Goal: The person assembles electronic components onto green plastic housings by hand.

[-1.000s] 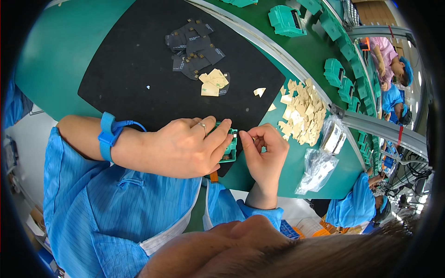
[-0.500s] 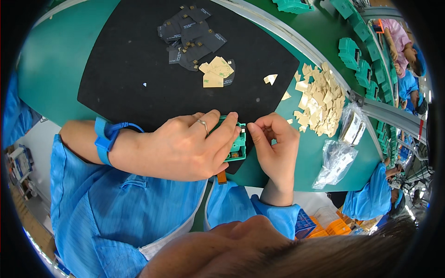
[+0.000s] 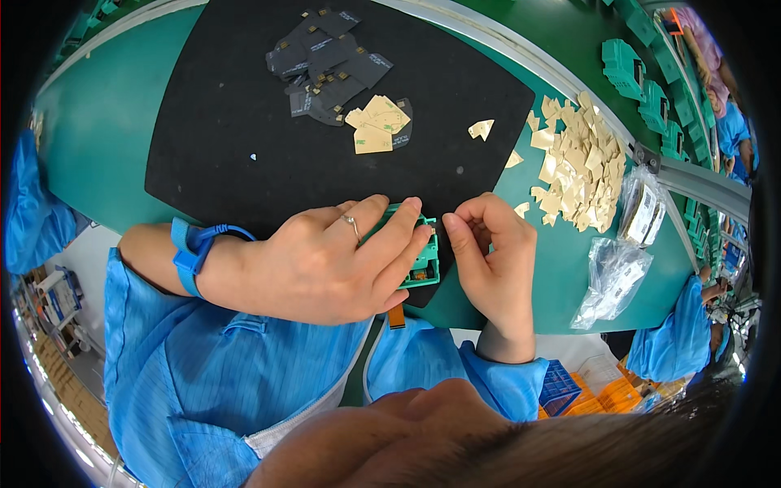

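Observation:
My left hand [image 3: 325, 256], with a ring on one finger and a blue wrist strap [image 3: 189, 256], lies over a small green plastic housing [image 3: 425, 264]. Its fingers are wrapped on the housing and hide much of it. An orange-brown flat ribbon cable [image 3: 396, 315] sticks out below, toward my body. Just right of the housing, my right hand [image 3: 498, 256] is closed in a pinch, thumb against the curled forefinger. Whatever may be between those fingertips is too small to tell. The housing sits at the near edge of a black mat [image 3: 220, 154].
Dark flat pieces with small gold contacts [image 3: 325, 53] lie at the mat's far side, beside cream adhesive pieces [image 3: 378, 126]. A pile of cream scraps [image 3: 582, 167] and clear plastic bags [image 3: 614, 281] lie right. More green housings [image 3: 624, 69] stand beyond a metal rail.
The view has shifted slightly, so the table's contents appear displaced. My left hand keeps its hold, and a little more of the housing's inside shows. The right hand stays pinched beside it.

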Demonstrator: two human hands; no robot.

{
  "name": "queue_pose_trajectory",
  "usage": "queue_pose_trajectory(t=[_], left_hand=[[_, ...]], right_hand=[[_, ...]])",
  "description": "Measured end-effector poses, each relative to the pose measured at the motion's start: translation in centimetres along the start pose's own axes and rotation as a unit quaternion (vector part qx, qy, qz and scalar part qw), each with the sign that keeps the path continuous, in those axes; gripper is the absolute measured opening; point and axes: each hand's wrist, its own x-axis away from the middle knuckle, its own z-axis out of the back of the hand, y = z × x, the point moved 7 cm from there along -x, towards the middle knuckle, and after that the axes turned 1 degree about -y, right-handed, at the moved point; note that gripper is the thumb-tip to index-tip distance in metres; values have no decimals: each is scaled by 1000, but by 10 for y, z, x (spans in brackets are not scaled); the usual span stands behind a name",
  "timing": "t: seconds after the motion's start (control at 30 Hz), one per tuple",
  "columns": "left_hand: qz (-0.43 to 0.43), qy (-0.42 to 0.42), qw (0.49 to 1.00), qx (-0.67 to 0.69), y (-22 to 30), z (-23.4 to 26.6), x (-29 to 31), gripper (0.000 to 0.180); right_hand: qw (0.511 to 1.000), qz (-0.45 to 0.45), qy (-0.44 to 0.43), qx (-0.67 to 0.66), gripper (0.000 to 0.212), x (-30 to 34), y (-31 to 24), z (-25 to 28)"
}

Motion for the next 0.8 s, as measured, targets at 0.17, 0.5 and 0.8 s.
queue_pose_trajectory(t=[0.17, 0.5, 0.8], left_hand=[[4, -9, 1000, 17, -3, -1, -2, 49], [49, -15, 987, 154, -15, 4, -11, 53], [-25, 216, 947, 236, -23, -10, 15, 55]], right_hand=[[1000, -9, -2, 18, 11, 1, 3, -1], [998, 32, 50, -13, 11, 4, -4, 11], [966, 150, 73, -197, 10, 10, -26, 14]])
